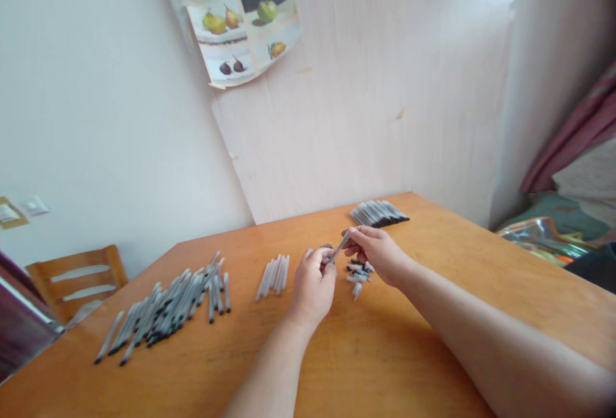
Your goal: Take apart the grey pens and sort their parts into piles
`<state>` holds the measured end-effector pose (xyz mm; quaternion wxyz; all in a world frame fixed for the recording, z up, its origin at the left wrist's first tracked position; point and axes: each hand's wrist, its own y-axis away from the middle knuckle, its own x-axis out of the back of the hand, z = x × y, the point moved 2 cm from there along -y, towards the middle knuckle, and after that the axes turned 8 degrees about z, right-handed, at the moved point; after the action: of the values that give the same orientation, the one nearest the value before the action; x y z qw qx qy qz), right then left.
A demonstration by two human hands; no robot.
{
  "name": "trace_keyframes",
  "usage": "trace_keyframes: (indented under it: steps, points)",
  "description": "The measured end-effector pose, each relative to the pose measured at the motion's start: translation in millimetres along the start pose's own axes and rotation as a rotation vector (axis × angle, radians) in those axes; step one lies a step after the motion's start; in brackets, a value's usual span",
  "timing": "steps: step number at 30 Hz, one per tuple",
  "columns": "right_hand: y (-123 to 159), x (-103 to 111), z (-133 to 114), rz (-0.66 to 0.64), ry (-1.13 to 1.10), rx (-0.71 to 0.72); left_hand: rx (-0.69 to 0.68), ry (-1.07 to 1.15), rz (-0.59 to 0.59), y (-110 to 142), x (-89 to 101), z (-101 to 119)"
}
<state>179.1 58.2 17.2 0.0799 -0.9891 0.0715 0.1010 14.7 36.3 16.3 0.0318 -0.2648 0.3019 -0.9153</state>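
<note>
Above the middle of the table, a slim grey pen (pixel 341 247) runs slantwise between my two hands. My left hand (pixel 314 283) is closed around its lower end, and that end is mostly hidden by the fingers. With the fingertips of my right hand (pixel 373 248) I pinch the upper end. Just below my right hand lies a small heap of clear and black pen caps (pixel 359 271). Left of my left hand, several whitish pen barrels (pixel 273 275) lie side by side.
A large spread of grey pens with black ends (pixel 168 309) covers the table's left part. More pens (pixel 379 213) are stacked at the back, near the wall. A wooden chair (pixel 79 277) stands beyond the left edge; a clear bag (pixel 543 238) sits past the right edge.
</note>
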Motion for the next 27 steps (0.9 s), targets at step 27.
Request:
trace_keyframes:
  steps: [27]
  points:
    - [13, -15, 1, 0.092, -0.093, -0.005, 0.501, 0.536, -0.268, 9, -3.7, 8]
